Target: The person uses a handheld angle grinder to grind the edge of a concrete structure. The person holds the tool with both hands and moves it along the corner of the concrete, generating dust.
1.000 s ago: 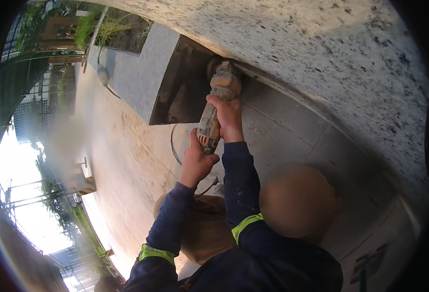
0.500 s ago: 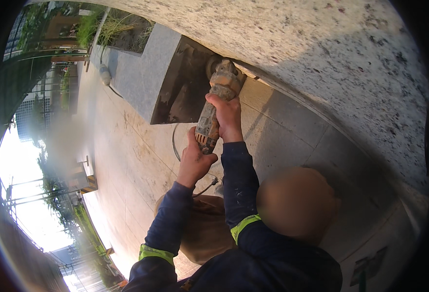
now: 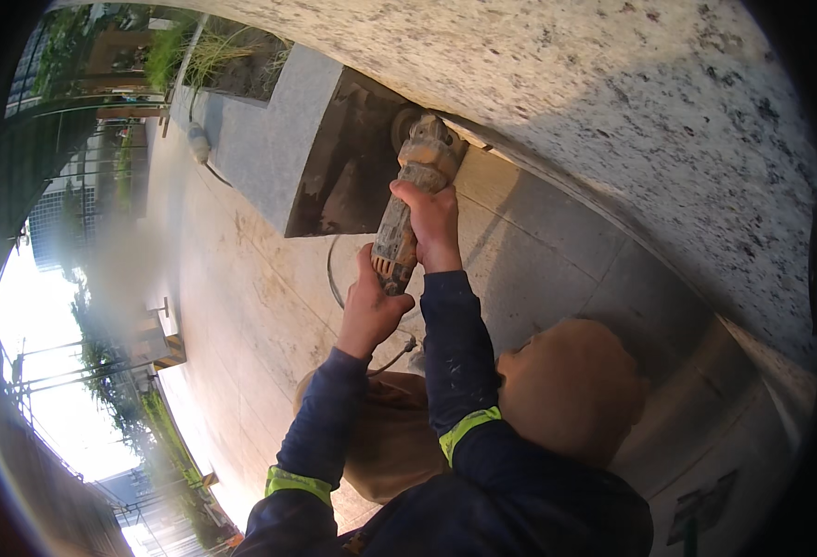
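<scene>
I grip a dusty grey and orange angle grinder point(image 3: 423, 162) with both hands. My left hand point(image 3: 372, 304) is wrapped round its vented rear end, and my right hand point(image 3: 436, 224) holds the body nearer the head. The grinder's disc point(image 3: 401, 130) sits at the dark end face of a stone block point(image 3: 334, 162), close to where that meets the speckled granite surface point(image 3: 640, 93). Whether the disc touches the stone is hard to tell. A cable point(image 3: 336, 278) loops down beside the tool.
Pale paving point(image 3: 232, 306) lies below, partly shaded. My brown-trousered knees point(image 3: 566, 390) are bent beneath my arms. A planter with grasses point(image 3: 232, 60) is at upper left, with a connector on a cord point(image 3: 199, 141) beside it. Railings and a striped barrier point(image 3: 172, 353) stand farther left.
My hands and the grinder have barely moved, shifting very slightly left since a second ago. More sunlight now falls on the paving beside the grinder's head.
</scene>
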Action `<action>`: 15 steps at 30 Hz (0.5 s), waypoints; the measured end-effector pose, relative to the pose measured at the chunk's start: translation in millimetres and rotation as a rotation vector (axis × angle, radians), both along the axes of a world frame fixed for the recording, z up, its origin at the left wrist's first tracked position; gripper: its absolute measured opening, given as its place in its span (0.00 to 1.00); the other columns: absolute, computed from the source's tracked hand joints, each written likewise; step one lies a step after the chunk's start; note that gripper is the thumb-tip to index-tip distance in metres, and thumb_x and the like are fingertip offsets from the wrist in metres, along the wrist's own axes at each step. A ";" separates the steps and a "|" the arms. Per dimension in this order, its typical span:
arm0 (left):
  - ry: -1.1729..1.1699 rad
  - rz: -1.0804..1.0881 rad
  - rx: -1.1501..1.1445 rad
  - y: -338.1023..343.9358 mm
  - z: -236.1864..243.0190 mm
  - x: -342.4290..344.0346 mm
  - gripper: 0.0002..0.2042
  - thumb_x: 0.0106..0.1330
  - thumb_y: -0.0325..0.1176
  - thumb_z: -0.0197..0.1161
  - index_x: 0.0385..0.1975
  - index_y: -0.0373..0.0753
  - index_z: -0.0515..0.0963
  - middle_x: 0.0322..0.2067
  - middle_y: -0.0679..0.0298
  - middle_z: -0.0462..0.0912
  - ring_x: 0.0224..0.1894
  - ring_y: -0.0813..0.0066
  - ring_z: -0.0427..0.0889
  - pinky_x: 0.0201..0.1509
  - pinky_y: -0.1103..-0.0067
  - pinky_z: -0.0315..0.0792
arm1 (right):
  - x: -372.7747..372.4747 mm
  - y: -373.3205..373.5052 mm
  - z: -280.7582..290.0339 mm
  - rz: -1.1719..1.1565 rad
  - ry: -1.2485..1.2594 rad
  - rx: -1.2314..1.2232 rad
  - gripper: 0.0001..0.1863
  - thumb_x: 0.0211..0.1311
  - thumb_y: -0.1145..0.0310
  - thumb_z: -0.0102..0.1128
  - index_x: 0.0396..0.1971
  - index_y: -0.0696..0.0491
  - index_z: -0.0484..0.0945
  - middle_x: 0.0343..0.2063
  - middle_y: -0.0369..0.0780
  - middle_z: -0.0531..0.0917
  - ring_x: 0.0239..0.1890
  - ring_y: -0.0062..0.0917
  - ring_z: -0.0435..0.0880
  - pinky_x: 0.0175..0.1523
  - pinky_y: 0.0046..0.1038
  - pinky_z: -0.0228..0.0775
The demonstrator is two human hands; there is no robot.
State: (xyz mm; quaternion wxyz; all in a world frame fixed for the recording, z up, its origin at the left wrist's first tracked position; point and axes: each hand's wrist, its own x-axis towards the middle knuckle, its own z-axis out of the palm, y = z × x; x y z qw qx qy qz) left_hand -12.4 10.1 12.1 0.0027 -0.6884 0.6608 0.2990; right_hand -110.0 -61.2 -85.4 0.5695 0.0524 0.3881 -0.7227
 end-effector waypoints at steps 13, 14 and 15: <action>0.015 0.012 0.017 -0.5 0.6 0.8 0.42 0.46 0.30 0.67 0.64 0.41 0.53 0.43 0.40 0.81 0.48 0.37 0.80 0.51 0.60 0.73 | -3.8 1.6 1.8 0.010 -0.002 -0.042 0.28 0.46 0.71 0.72 0.47 0.62 0.70 0.36 0.41 0.80 0.34 0.25 0.81 0.41 0.30 0.75; 0.015 0.010 0.024 -1.3 1.5 0.5 0.42 0.46 0.30 0.67 0.64 0.41 0.53 0.43 0.40 0.81 0.48 0.37 0.80 0.51 0.60 0.73 | -4.2 1.4 1.5 0.013 -0.018 -0.045 0.27 0.46 0.72 0.72 0.47 0.62 0.71 0.36 0.40 0.80 0.34 0.25 0.81 0.41 0.30 0.75; 0.013 0.011 0.029 -2.3 1.6 0.6 0.41 0.46 0.30 0.67 0.64 0.41 0.53 0.43 0.40 0.81 0.48 0.37 0.80 0.51 0.60 0.73 | -4.2 1.9 4.2 0.005 -0.023 -0.039 0.27 0.46 0.72 0.71 0.47 0.62 0.71 0.36 0.40 0.80 0.34 0.25 0.81 0.41 0.30 0.75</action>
